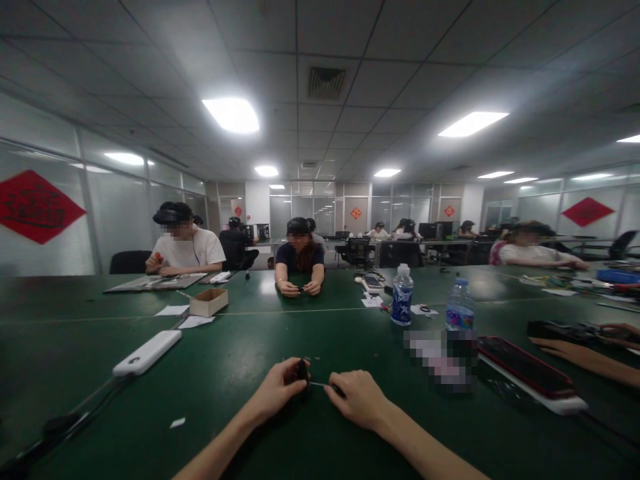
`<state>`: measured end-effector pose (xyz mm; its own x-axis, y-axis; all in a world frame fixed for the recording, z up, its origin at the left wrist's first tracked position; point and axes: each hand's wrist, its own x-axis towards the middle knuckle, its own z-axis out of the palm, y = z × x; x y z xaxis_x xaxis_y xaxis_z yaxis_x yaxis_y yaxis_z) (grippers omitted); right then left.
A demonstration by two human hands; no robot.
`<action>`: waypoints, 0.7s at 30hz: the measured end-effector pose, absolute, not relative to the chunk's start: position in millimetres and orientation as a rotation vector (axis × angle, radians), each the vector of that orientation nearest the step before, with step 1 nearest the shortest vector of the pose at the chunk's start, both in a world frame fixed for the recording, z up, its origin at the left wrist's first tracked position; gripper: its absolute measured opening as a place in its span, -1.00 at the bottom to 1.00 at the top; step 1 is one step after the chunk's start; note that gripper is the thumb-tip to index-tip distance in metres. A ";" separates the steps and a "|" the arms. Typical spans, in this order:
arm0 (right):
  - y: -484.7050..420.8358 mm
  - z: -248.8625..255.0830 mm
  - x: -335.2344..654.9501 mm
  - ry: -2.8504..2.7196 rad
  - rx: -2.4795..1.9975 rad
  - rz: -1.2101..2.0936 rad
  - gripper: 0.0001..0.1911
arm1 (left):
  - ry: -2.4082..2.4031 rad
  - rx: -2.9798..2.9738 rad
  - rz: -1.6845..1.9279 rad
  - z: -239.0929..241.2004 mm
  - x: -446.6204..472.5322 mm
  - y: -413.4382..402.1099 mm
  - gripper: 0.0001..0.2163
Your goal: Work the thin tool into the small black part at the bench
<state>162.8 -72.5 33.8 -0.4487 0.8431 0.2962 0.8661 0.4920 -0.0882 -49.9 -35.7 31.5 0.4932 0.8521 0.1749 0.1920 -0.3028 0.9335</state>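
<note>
Low over the green table (240,373), my left hand (280,390) pinches a small black part (302,370) between thumb and fingers; its exact kind is unclear. My right hand (357,397) is closed around the dark handle of a screwdriver (317,384). The screwdriver's thin metal shaft points left and reaches the black part or comes very near it; whether the tip touches cannot be made out. Most of the handle is hidden by my fingers.
A white power bank (147,352) with a cable lies left, a paper scrap (177,423) nearer. Two bottles (402,297) and a phone (525,367) on a white block stand right, beside another person's arm (585,357). An open box (209,303) sits beyond; people work opposite.
</note>
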 end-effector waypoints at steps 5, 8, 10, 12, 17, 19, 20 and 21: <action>-73.8 34.1 163.0 -2.443 -1.425 -0.052 -0.69 | 0.848 1.773 0.851 32.5 -50.4 -37.6 -0.73; -74.2 34.8 162.7 -2.440 -1.458 -0.056 -0.69 | 0.849 1.761 0.830 34.8 -50.3 -40.2 -0.74; -74.4 35.4 162.7 -2.445 -1.473 -0.058 -0.69 | 0.856 1.753 0.826 36.3 -50.0 -41.6 -0.74; -74.6 36.0 162.8 -2.454 -1.467 -0.053 -0.68 | 0.845 1.749 0.823 36.3 -49.7 -41.4 -0.74; -74.5 36.3 162.7 -2.465 -1.468 -0.100 -0.68 | 0.781 1.701 0.843 30.6 -48.3 -36.2 -0.71; -74.4 36.3 162.5 -2.466 -1.469 -0.106 -0.69 | 0.799 1.686 0.845 29.5 -47.8 -35.2 -0.71; -74.3 36.3 162.4 -2.466 -1.465 -0.102 -0.69 | 0.809 1.686 0.845 29.6 -47.7 -35.3 -0.72; -74.4 36.5 162.3 -2.464 -1.462 -0.099 -0.69 | 0.813 1.689 0.846 29.9 -47.7 -35.6 -0.72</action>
